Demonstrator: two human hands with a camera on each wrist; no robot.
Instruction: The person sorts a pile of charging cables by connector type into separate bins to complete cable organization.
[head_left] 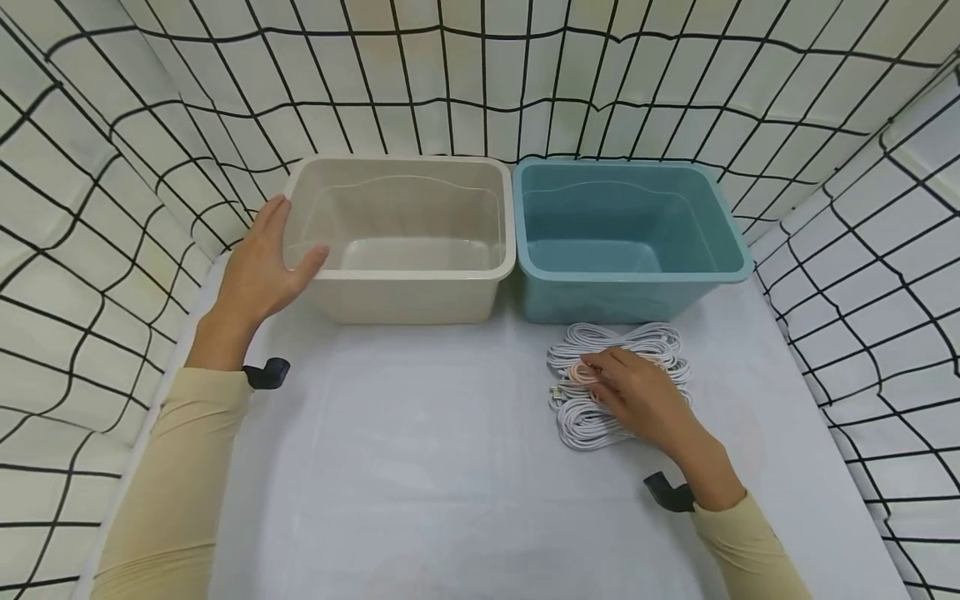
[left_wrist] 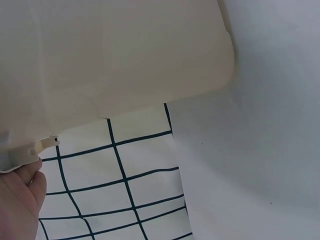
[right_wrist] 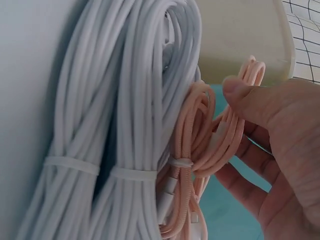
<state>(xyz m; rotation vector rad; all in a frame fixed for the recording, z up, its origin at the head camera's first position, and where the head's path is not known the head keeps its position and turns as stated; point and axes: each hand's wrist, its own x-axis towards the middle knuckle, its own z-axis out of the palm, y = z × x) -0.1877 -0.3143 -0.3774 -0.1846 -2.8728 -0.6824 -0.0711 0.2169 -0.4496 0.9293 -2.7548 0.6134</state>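
Observation:
My left hand [head_left: 258, 271] rests at the left end of the beige bin [head_left: 405, 300], its fingers straight along the rim and its thumb spread over the front corner. The left wrist view shows the fingertips touching the underside of the rim [left_wrist: 22, 156]. In front of the teal bin [head_left: 600, 300], my right hand [head_left: 641, 396] pinches a small coiled peach cable [right_wrist: 232, 132] between thumb and fingers. Another peach cable bundle [right_wrist: 186, 150] hangs beside it. Thick tied bundles of white cable [head_left: 588, 425] lie partly under the right hand.
The two bins stand side by side at the back of the white-covered table [head_left: 420, 442]. Black wire grid panels [head_left: 480, 75] with pale cloth behind them enclose the back and both sides.

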